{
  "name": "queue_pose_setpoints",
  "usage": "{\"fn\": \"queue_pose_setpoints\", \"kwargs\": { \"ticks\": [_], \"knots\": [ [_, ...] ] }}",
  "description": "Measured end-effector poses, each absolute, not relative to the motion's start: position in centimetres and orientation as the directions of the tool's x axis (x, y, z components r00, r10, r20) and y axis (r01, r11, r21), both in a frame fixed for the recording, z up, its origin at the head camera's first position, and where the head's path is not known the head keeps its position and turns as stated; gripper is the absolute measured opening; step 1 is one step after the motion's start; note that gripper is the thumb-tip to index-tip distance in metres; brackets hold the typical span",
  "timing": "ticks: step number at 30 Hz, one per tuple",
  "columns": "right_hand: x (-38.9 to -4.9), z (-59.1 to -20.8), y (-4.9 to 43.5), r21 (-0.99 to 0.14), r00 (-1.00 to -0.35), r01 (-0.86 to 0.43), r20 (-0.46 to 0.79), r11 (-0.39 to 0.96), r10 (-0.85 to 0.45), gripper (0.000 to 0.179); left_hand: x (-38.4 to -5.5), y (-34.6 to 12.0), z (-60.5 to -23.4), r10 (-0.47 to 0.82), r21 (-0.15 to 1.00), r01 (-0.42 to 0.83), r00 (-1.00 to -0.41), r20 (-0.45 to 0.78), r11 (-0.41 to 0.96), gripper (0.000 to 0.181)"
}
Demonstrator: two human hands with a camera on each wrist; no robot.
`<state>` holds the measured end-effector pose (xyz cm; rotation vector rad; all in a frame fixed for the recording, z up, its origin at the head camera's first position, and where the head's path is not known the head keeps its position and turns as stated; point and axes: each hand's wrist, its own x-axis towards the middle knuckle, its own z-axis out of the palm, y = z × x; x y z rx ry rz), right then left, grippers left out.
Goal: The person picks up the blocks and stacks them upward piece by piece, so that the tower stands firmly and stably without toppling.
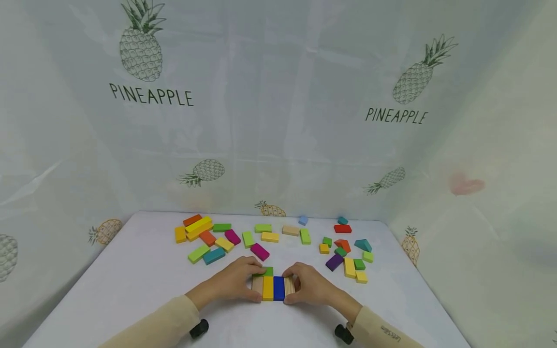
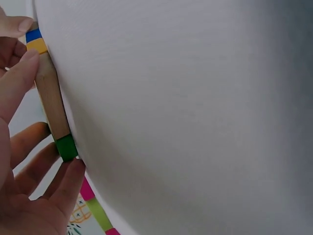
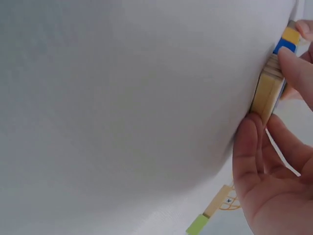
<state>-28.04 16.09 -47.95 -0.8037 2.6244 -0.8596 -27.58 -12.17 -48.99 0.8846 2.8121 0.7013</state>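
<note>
A short row of wooden building blocks lies side by side on the white table (image 1: pixel 143 290): a plain wood block (image 1: pixel 257 286), a yellow block (image 1: pixel 268 289), a blue block (image 1: pixel 279 289) and several thin plain wood slats (image 1: pixel 289 286). Across the row's far left end sits a green block (image 1: pixel 269 271). My left hand (image 1: pixel 235 281) grips the left end, thumb at the near edge and fingers by the green block (image 2: pixel 66 147). At the other end, my right hand (image 1: pixel 312 286) pinches the slats (image 3: pixel 267 93) between thumb and fingers.
Behind the hands, loose blocks lie scattered: a left group with a teal block (image 1: pixel 214 255), middle ones such as a magenta block (image 1: pixel 260 251), and a right group with a purple block (image 1: pixel 334 262). A pineapple-printed curtain (image 1: pixel 278 121) rises behind the table.
</note>
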Motion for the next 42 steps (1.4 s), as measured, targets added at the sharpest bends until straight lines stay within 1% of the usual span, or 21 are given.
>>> {"fn": "queue_pose_setpoints", "kwargs": {
  "ticks": [6, 9, 12, 16, 19, 22, 26, 29, 36, 42],
  "knots": [
    [-29.0, -47.4, 17.1, -0.619, -0.775, -0.456, -0.077, 0.64, -0.627, 0.061, -27.9, -11.7, -49.1, 0.571, 0.445, 0.521, -0.82, 0.027, 0.728, 0.07],
    [-30.1, -46.9, 17.7, -0.601, -0.793, -0.472, -0.03, 0.645, -0.608, 0.056, -28.0, -11.6, -49.1, 0.575, 0.433, 0.53, -0.817, 0.031, 0.729, 0.071],
    [-31.7, -46.7, 18.0, -0.577, -0.85, -0.449, 0.039, 0.683, -0.526, 0.049, -27.9, -11.7, -48.9, 0.576, 0.426, 0.532, -0.817, 0.03, 0.731, 0.071],
    [-34.3, -46.7, 18.4, -0.551, -0.924, -0.366, 0.12, 0.75, -0.363, 0.043, -27.9, -11.8, -48.9, 0.575, 0.43, 0.529, -0.817, 0.026, 0.732, 0.07],
    [-36.2, -46.8, 18.7, -0.533, -0.944, -0.329, 0.169, 0.78, -0.282, 0.044, -27.8, -11.9, -48.9, 0.576, 0.433, 0.529, -0.817, 0.026, 0.73, 0.07],
    [-37.9, -47.1, 18.9, -0.502, -0.945, -0.326, 0.204, 0.801, -0.257, 0.046, -27.8, -12.0, -48.9, 0.578, 0.436, 0.531, -0.816, 0.03, 0.727, 0.07],
    [-39.6, -47.8, 19.0, -0.462, -0.955, -0.293, 0.177, 0.837, -0.236, 0.049, -27.7, -12.0, -48.9, 0.573, 0.436, 0.525, -0.819, 0.026, 0.731, 0.07],
    [-40.2, -48.1, 19.0, -0.46, -0.966, -0.258, 0.138, 0.85, -0.218, 0.051, -27.7, -12.0, -48.8, 0.568, 0.43, 0.521, -0.822, 0.022, 0.737, 0.071],
    [-40.7, -48.2, 18.6, -0.457, -0.976, -0.217, 0.079, 0.862, -0.204, 0.049, -27.7, -11.9, -48.7, 0.577, 0.426, 0.531, -0.816, 0.026, 0.732, 0.07],
    [-40.5, -47.9, 18.7, -0.449, -0.976, -0.209, 0.039, 0.869, -0.215, 0.049, -27.9, -11.9, -49.0, 0.575, 0.418, 0.533, -0.817, 0.03, 0.735, 0.071]
  ]
}}
